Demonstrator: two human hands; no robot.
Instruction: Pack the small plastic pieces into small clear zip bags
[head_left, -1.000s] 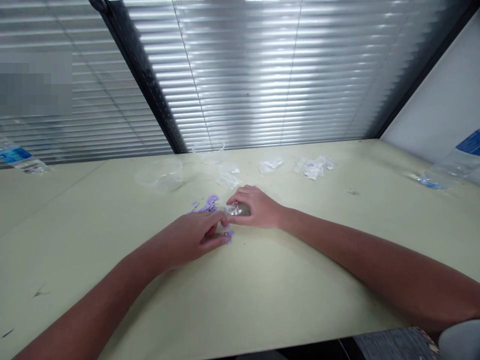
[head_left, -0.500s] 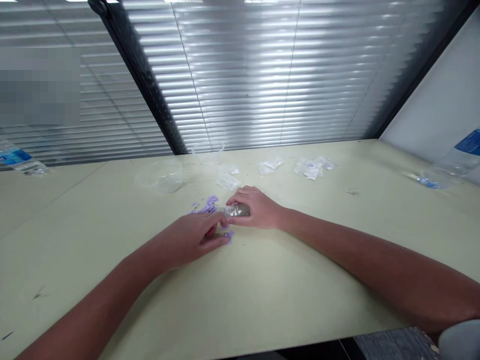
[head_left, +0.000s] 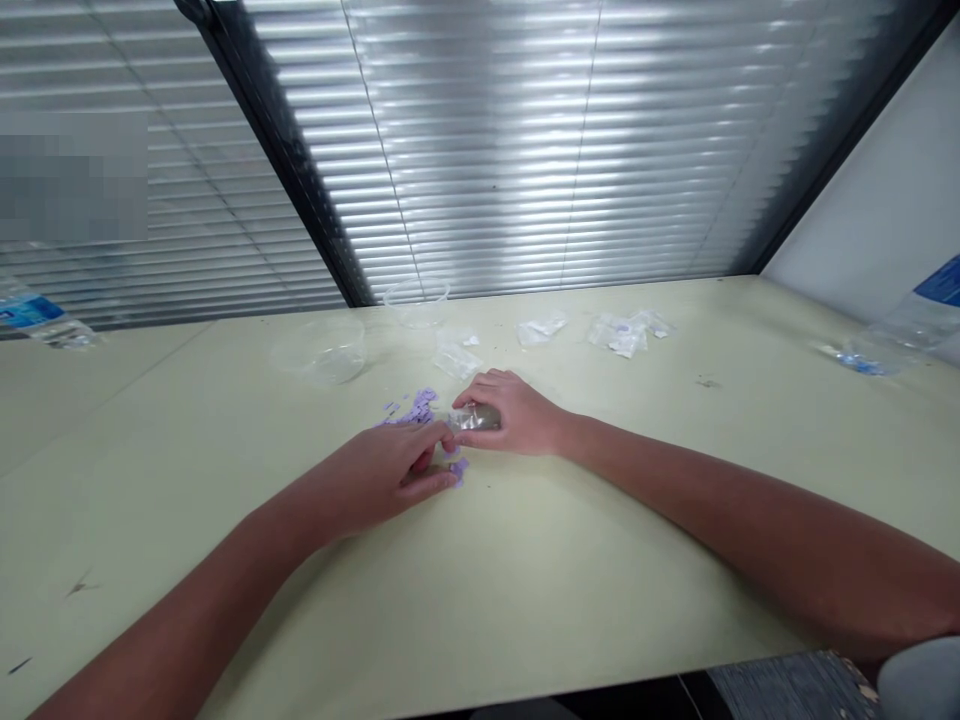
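Small purple pieces [head_left: 421, 405] lie in a loose heap in the middle of the table, partly hidden by my left hand [head_left: 394, 468]. That hand rests palm down over them, its thumb and forefinger apart. A few more purple pieces [head_left: 459, 468] are by the thumb tip. My right hand [head_left: 516, 412] curls around a small, shiny clear plastic bag [head_left: 474, 417], its mouth toward my left fingers. What is inside the bag is too unclear to make out.
Behind my hands stand two clear round containers, a nearer bowl [head_left: 330, 360] and a farther one [head_left: 416, 303]. Clear plastic packets [head_left: 457, 355] and several more packets [head_left: 626, 332] lie along the back. Plastic bottles are at the left [head_left: 45, 315] and right [head_left: 907, 320]. Blinds rise behind.
Both hands keep almost the same place and pose. Only a very slight shift of the whole view is visible.
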